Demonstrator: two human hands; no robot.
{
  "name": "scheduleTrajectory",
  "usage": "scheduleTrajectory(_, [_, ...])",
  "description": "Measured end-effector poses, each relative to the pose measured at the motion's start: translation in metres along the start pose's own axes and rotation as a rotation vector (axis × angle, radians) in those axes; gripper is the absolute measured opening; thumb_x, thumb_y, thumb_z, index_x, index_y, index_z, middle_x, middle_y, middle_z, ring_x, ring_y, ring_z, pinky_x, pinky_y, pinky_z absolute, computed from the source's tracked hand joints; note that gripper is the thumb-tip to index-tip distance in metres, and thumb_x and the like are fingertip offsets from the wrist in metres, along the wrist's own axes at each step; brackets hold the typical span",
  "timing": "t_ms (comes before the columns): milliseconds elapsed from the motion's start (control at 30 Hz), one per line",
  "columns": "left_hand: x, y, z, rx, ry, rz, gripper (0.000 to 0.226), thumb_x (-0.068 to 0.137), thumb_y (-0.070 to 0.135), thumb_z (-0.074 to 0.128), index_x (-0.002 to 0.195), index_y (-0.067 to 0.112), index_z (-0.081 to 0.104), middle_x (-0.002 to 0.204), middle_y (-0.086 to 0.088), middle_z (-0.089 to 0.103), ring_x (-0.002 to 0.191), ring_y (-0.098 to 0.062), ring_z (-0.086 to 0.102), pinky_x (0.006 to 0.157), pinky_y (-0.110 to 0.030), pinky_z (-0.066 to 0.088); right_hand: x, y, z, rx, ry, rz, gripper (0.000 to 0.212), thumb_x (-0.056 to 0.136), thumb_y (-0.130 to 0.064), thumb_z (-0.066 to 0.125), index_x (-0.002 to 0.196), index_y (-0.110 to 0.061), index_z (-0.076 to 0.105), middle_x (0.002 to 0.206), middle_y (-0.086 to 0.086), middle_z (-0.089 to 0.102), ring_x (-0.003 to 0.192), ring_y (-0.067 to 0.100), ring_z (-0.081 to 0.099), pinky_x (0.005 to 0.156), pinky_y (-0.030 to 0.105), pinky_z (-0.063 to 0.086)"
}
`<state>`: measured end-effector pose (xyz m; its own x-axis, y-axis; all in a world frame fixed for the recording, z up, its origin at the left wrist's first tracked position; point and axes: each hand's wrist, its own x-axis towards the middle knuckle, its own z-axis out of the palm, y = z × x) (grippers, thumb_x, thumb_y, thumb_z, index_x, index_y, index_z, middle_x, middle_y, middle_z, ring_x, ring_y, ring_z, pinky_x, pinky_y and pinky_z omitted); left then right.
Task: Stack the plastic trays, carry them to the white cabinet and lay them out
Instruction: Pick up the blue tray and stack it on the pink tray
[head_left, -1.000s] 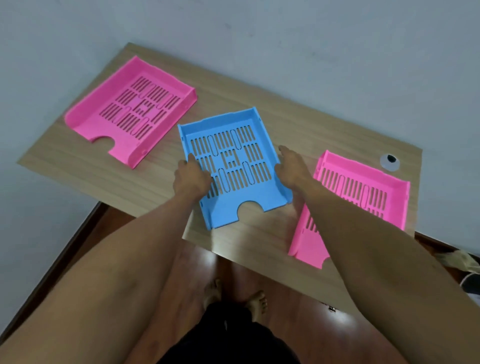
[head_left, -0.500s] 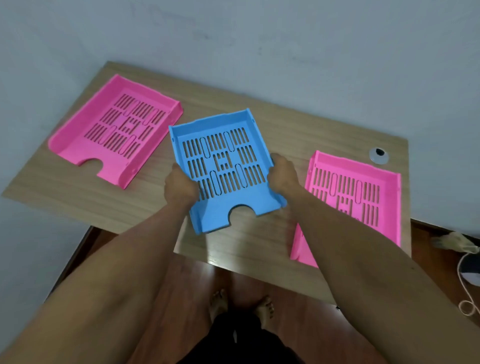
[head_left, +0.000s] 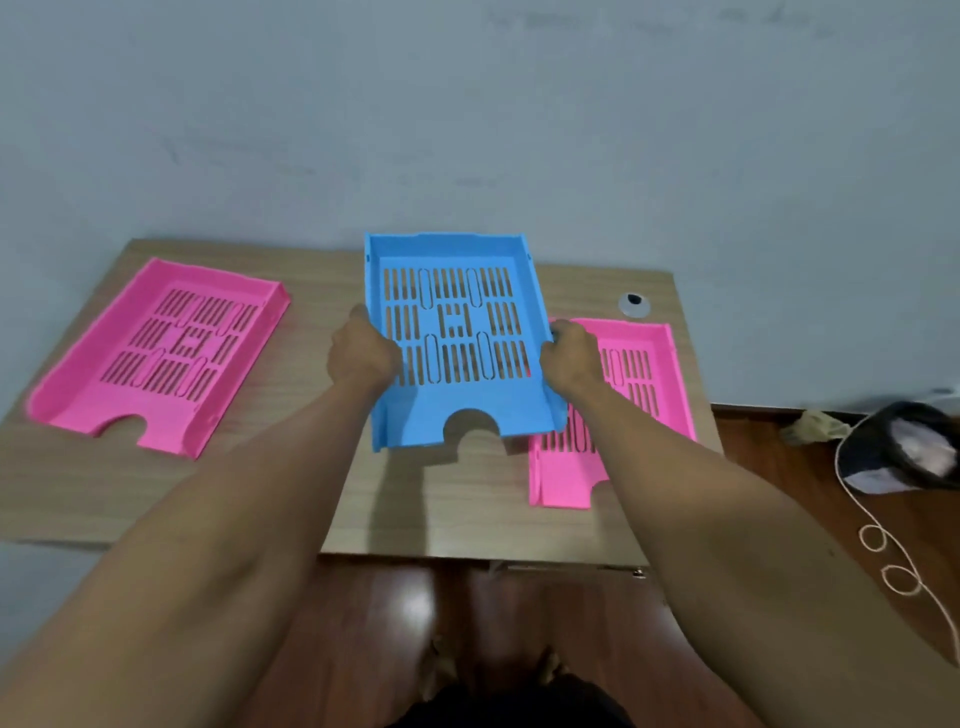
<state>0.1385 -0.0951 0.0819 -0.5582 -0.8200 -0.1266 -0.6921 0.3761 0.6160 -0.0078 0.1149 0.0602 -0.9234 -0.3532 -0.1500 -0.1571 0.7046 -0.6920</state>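
Note:
A blue slotted plastic tray (head_left: 457, 291) hangs in the air above the wooden table (head_left: 291, 499), tilted with its notched front edge toward me. My left hand (head_left: 361, 353) grips its left wall and my right hand (head_left: 571, 358) grips its right wall. One pink tray (head_left: 156, 353) lies flat on the left of the table. Another pink tray (head_left: 639, 384) lies on the right, partly hidden under the blue tray and my right arm.
A small round grey cap with a black centre (head_left: 632, 304) sits at the table's back right corner. On the brown floor to the right lie a dark bag (head_left: 904, 447), a crumpled cloth (head_left: 818, 427) and a white cord (head_left: 883, 551). A grey-blue wall stands behind the table.
Both hands have lifted the blue tray off the table and shifted it right, so it now overlaps the right pink tray. The camera has turned to face the table squarely.

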Motion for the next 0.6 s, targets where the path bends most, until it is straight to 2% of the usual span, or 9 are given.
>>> scheduleTrajectory(67, [-0.009,0.016,0.012,0.019,-0.022,0.035,0.033,0.085,0.009,0.048,0.117,0.011,0.057,0.117,-0.018,0.07,0.11,-0.042,0.066,0.094,-0.05,0.056,-0.004,0.019,-0.02,0.016,0.024,0.028,0.03,0.098,0.001,0.047,0.117,-0.003,0.069,0.095,0.01,0.076,0.056,0.009,0.06,0.034,0.007,0.035])
scheduleTrajectory(133, [-0.021,0.033,0.026,0.03,-0.032,0.069,0.033,0.086,0.007,0.049,0.117,0.012,0.059,0.118,-0.018,0.07,0.111,-0.042,0.065,0.089,-0.045,0.053,-0.009,0.04,-0.041,0.025,0.047,0.052,0.023,0.099,0.0,0.048,0.109,-0.003,0.069,0.076,0.0,0.067,0.052,0.003,0.054,0.029,0.005,0.03])
scheduleTrajectory(233, [-0.042,0.055,0.052,0.026,-0.059,0.121,0.028,0.092,0.008,0.045,0.115,0.012,0.06,0.116,-0.018,0.07,0.109,-0.042,0.065,0.079,-0.04,0.044,-0.017,0.071,-0.075,-0.024,0.06,0.091,0.017,0.099,-0.003,0.049,0.091,-0.009,0.063,0.067,-0.006,0.055,0.053,0.003,0.052,0.028,0.005,0.028])
scheduleTrajectory(300, [-0.056,0.066,0.07,0.026,-0.086,0.153,0.028,0.093,0.008,0.044,0.116,0.012,0.06,0.117,-0.017,0.07,0.11,-0.041,0.065,0.081,-0.04,0.045,-0.02,0.092,-0.095,-0.045,0.097,0.113,0.026,0.096,-0.004,0.051,0.072,-0.014,0.054,0.065,-0.003,0.054,0.051,0.008,0.05,0.03,0.008,0.029])
scheduleTrajectory(333, [-0.063,0.07,0.079,0.027,-0.099,0.165,0.029,0.093,0.009,0.045,0.117,0.011,0.06,0.118,-0.018,0.07,0.111,-0.041,0.064,0.083,-0.041,0.047,-0.022,0.102,-0.104,-0.061,0.11,0.132,0.026,0.094,-0.005,0.052,0.069,-0.014,0.052,0.067,0.0,0.055,0.052,0.013,0.051,0.037,0.013,0.036])
scheduleTrajectory(400, [-0.075,0.078,0.096,0.024,-0.117,0.185,0.028,0.094,0.009,0.046,0.118,0.01,0.059,0.119,-0.019,0.069,0.113,-0.042,0.063,0.084,-0.041,0.046,-0.024,0.12,-0.117,-0.086,0.114,0.177,0.017,0.09,-0.007,0.051,0.075,-0.01,0.055,0.077,0.009,0.058,0.059,0.026,0.053,0.058,0.023,0.04])
scheduleTrajectory(433, [-0.079,0.081,0.104,0.023,-0.128,0.192,0.027,0.094,0.01,0.046,0.118,0.01,0.059,0.119,-0.019,0.069,0.112,-0.042,0.063,0.083,-0.04,0.046,-0.025,0.13,-0.123,-0.091,0.11,0.192,0.013,0.089,-0.008,0.05,0.079,-0.008,0.058,0.082,0.011,0.059,0.065,0.029,0.054,0.064,0.026,0.04])
scheduleTrajectory(533, [-0.091,0.092,0.127,0.003,-0.16,0.184,0.027,0.096,0.012,0.046,0.12,0.01,0.06,0.118,-0.017,0.07,0.105,-0.038,0.066,0.078,-0.037,0.044,-0.025,0.156,-0.136,-0.088,0.093,0.207,0.017,0.088,-0.009,0.05,0.091,-0.005,0.066,0.089,0.012,0.062,0.076,0.032,0.058,0.068,0.029,0.042])
scheduleTrajectory(600, [-0.097,0.097,0.14,-0.014,-0.175,0.184,0.027,0.098,0.013,0.046,0.121,0.01,0.06,0.116,-0.015,0.072,0.096,-0.033,0.067,0.075,-0.035,0.043,-0.024,0.17,-0.145,-0.07,0.081,0.208,0.016,0.089,-0.008,0.049,0.09,-0.009,0.065,0.086,0.009,0.059,0.071,0.03,0.056,0.064,0.026,0.042])
